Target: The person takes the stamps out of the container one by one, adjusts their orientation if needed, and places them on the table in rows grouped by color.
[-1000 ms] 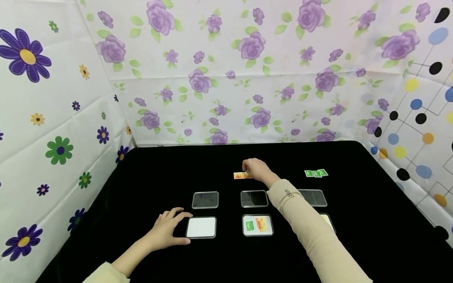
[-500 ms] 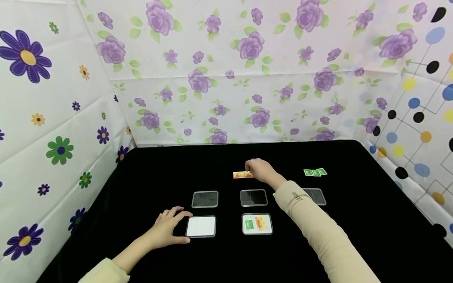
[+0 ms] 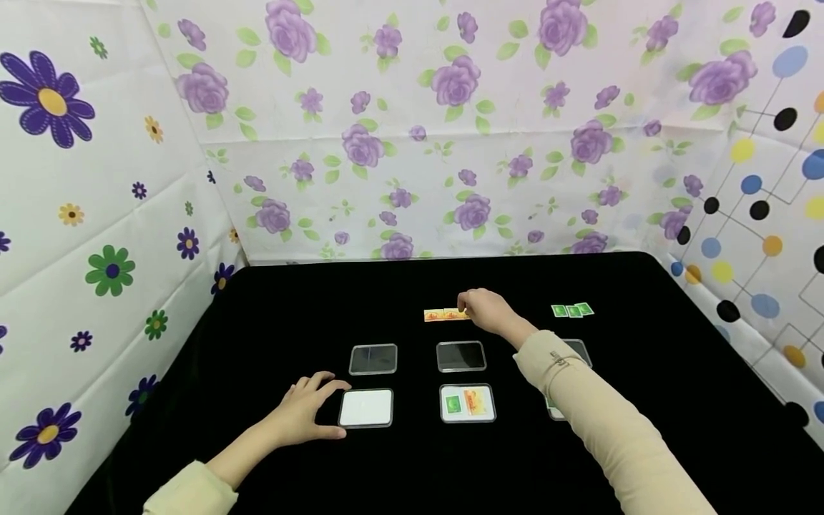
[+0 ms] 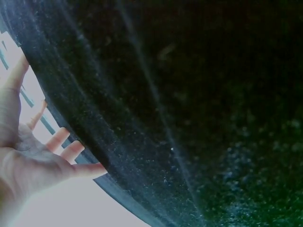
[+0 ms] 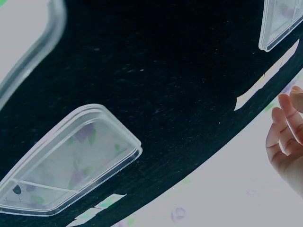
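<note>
My left hand lies at the left edge of a clear-rimmed case with a plain white inside. Its thumb and fingers are spread, near or touching the rim. In the left wrist view, the left hand shows an uncurled palm. Toward the back, my right hand is bent down over the right end of a row of orange-and-yellow stamp-like pieces. The right wrist view shows the bent fingers of the right hand beside that pale row; whether they pinch a piece is unclear.
Clear lids stand in a row: left, middle and right, partly behind the sleeve. A middle case bears a green and an orange piece. Another case is mostly under the right forearm. Green stamp-like pieces lie back right.
My right hand has moved slightly right along the orange row, showing more of its pieces. The left hand stays at the white case.
</note>
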### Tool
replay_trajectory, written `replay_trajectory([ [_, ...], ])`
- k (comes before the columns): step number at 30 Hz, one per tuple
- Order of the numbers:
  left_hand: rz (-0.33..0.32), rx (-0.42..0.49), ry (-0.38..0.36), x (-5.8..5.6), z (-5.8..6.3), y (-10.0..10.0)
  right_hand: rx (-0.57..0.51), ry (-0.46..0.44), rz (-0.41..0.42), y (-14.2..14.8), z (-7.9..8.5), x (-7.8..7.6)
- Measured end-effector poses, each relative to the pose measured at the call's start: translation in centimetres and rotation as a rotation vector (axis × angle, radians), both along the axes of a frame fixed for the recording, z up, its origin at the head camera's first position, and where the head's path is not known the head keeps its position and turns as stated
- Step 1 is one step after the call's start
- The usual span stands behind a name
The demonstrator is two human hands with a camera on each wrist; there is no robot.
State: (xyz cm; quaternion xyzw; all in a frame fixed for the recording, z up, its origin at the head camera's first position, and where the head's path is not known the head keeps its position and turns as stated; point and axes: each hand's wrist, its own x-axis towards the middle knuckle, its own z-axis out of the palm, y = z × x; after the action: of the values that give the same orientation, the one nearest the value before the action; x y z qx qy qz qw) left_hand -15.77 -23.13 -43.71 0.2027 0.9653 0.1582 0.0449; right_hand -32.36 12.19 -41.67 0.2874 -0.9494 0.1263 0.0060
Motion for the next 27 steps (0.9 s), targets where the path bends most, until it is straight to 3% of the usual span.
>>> replay_trajectory([
  [5,-0.012,-0.004,-0.014,-0.2,0.2,0.0,-0.008,0.022,0.007,0.5,0.2,0.5],
  [11,0.020,0.010,-0.082,-0.1,0.9,0.5,-0.021,0.124,0.075,1.4,-0.1,1.8],
  [15,0.015,-0.039,-0.100,-0.1,1.5,0.7,-0.014,0.161,0.118,2.2,-0.2,2.8],
  [21,-0.023,-0.125,-0.060,-0.7,2.3,1.0,0.026,0.226,0.103,3.7,-0.2,3.5],
  [27,-0.008,-0.179,-0.035,-0.5,3.0,2.3,0.029,0.240,0.126,4.8,0.3,4.7],
])
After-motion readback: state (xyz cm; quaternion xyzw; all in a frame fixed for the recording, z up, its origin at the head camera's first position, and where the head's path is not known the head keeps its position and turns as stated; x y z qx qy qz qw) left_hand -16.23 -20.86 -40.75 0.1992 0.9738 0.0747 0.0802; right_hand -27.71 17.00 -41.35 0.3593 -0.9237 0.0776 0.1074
